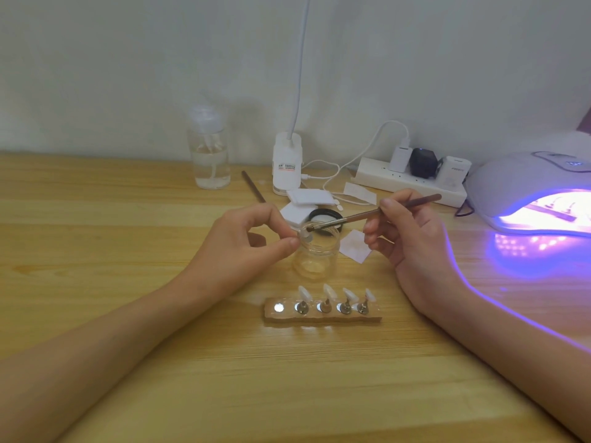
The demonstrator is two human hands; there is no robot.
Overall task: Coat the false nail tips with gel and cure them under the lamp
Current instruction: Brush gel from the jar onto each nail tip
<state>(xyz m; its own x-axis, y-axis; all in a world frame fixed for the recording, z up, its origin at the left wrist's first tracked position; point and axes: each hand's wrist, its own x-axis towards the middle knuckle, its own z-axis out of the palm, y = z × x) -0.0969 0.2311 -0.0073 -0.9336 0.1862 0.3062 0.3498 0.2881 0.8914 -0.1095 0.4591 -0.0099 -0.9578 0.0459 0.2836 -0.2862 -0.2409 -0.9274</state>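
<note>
Over the open gel jar (pixel 315 257), the left hand (pixel 252 241) is pinching one false nail tip (pixel 303 236) by its peg between thumb and forefinger, probably so that stray gel is dropping back into the jar. The right hand (pixel 403 231) is gripping the brush (pixel 377 214) pen-fashion and laying its bristles on that tip. Four other tips (pixel 327 290) are standing on the holder strip (pixel 323 318) nearer the person, its leftmost seat (pixel 279 307) vacant, and the lamp (pixel 511 187) is glowing violet at far right, apparently waiting for coated pieces.
</note>
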